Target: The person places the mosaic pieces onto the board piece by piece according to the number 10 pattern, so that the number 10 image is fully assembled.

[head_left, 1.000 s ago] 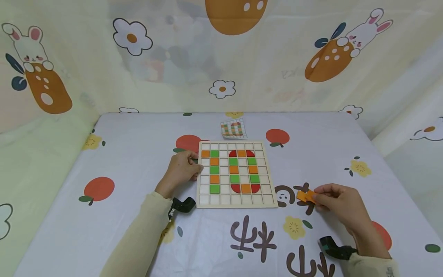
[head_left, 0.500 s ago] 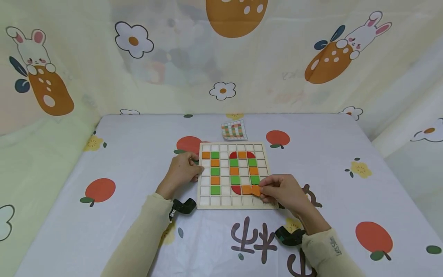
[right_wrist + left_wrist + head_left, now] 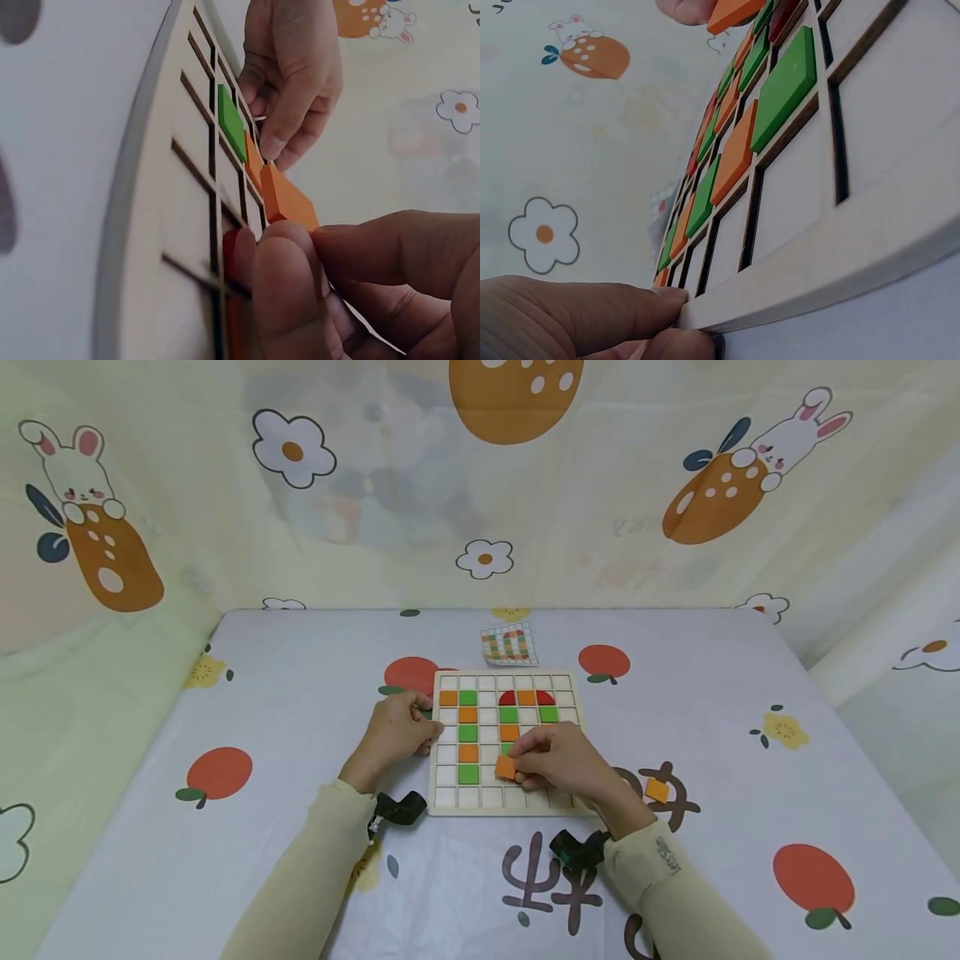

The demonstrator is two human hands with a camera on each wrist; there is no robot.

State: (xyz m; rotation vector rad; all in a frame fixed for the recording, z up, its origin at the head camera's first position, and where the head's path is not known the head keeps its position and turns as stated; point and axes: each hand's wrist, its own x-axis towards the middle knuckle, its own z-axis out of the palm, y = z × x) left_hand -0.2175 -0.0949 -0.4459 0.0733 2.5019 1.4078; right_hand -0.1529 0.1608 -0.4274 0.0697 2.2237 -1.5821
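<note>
A square wooden grid board [image 3: 487, 797] lies on the table, with green, orange and rounded red tiles set in its cells. My left hand [image 3: 395, 727] pinches its left edge between thumb and fingers, close up in the left wrist view. Over the board's lower middle, my right hand [image 3: 564, 764] pinches an orange square tile [image 3: 506, 767] by one side. In the right wrist view, this orange tile [image 3: 289, 199] is tilted above the grid, near a red tile [image 3: 238, 255]. The right hand hides several tiles in the lower right columns.
A single orange tile [image 3: 657, 790] lies on the tablecloth to the right of the board. Behind the board is a small paper card [image 3: 510, 645] printed with a coloured grid pattern. A patterned cloth wall rises at the table's back edge.
My right hand has moved left from beside the board to over its lower middle, carrying one orange tile. Another orange tile stays on the table. The left hand keeps its hold.
</note>
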